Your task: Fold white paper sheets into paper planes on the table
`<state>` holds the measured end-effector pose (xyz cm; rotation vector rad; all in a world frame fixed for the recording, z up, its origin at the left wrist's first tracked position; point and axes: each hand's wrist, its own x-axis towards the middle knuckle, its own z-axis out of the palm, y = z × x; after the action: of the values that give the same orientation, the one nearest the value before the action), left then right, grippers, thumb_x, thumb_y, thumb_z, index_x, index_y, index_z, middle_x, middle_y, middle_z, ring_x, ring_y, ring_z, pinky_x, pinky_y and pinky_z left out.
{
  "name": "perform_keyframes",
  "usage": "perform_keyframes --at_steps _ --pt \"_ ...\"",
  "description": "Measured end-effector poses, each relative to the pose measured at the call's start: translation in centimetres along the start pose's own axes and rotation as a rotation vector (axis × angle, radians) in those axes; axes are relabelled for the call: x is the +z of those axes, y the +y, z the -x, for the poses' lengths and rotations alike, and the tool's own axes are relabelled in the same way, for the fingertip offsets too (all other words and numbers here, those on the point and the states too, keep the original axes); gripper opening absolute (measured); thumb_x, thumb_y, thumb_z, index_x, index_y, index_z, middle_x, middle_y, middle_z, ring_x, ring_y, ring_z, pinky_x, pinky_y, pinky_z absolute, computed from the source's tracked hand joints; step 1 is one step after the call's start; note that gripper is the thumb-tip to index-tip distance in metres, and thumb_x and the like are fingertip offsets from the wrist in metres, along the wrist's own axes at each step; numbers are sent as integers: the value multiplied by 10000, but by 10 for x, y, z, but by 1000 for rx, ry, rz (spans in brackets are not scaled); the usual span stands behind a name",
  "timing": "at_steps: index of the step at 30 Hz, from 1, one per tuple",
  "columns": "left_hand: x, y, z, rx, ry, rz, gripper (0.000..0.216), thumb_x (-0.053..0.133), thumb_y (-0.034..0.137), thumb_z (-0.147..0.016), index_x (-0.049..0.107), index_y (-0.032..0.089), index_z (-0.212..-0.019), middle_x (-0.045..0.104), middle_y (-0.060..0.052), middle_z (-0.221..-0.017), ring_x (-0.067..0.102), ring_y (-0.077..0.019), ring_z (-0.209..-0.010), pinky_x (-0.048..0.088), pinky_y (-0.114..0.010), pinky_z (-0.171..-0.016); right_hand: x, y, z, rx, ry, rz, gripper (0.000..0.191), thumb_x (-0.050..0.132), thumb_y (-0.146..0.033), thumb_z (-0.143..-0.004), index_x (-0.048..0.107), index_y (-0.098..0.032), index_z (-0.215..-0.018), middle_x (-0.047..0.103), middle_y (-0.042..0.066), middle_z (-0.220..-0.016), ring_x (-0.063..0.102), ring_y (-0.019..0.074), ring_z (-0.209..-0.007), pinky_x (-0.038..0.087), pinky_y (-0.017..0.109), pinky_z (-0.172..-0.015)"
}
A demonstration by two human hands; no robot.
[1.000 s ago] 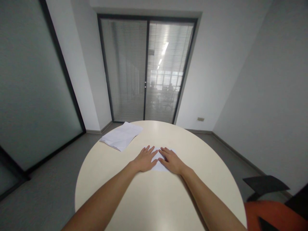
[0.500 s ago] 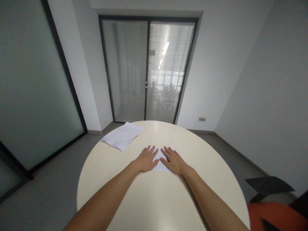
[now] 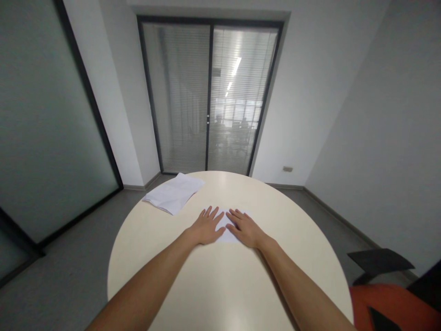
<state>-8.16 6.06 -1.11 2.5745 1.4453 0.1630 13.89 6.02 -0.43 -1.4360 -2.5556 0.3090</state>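
A small sheet of white paper [image 3: 227, 236] lies flat on the round, cream-coloured table [image 3: 206, 285]. My left hand [image 3: 206, 227] rests palm down across its left side, fingers spread. Over the right side lies my right hand [image 3: 245, 228], also flat with the fingers apart. Between the two hands a strip of the paper shows, and both thumbs point inward with a small gap between them. Much of the sheet is hidden beneath the hands.
A loose stack of white sheets [image 3: 174, 193] lies at the table's far left edge. An orange chair with a black armrest [image 3: 381, 261] stands at the lower right. Beyond the table is a glass door with blinds [image 3: 175, 115].
The camera view has shifted slightly. Both hands stay flat on the paper, with no clear movement against the table.
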Motion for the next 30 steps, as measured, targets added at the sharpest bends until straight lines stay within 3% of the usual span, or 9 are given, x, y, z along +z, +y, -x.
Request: perform_keyframes --at_steps 9,14,17,22,26,30 --pt "-4 2 1 -33 -15 -16 674 225 576 -1002 242 222 -1576 154 -82 -1657 92 -333 -1525 93 -550 -1216 -5 11 5 227 40 63 635 327 -569 -1003 374 -227 -1536 304 105 -1615 223 343 -1497 177 568 -1184" --pt "-3 -2 -2 -47 21 -16 646 252 560 -1008 298 218 -1555 200 -99 -1646 130 -334 -1520 104 -557 -1212 -9 13 7 277 123 134 536 403 -504 -997 518 -221 -1437 366 121 -1585 279 374 -1469 242 581 -1155" --pt "-2 -4 -4 -22 88 -14 597 317 505 -1011 359 199 -1522 274 -117 -1622 195 -322 -1508 131 -536 -1213 -11 17 6 215 199 175 438 458 -429 -990 615 -214 -1337 433 132 -1542 354 358 -1430 292 560 -1138" --pt "-2 -6 -4 103 159 52 509 362 393 -1010 447 187 -1468 372 -96 -1583 305 -261 -1475 234 -412 -1208 -12 16 5 -67 296 87 351 513 -347 -971 686 -208 -1244 603 126 -1373 550 273 -1251 419 435 -1080" --pt "-1 -6 -3 115 132 88 539 337 401 -1015 425 150 -1484 360 -116 -1585 285 -264 -1484 226 -403 -1212 -7 11 7 -210 248 -21 529 583 -512 -921 623 -194 -1341 583 146 -1402 540 296 -1279 409 458 -1107" --pt "1 -8 -2 107 71 79 650 350 534 -996 360 155 -1523 250 -129 -1627 185 -307 -1513 170 -448 -1221 -2 14 9 -186 176 -44 650 518 -592 -934 558 -154 -1412 503 182 -1477 475 328 -1359 359 501 -1148"
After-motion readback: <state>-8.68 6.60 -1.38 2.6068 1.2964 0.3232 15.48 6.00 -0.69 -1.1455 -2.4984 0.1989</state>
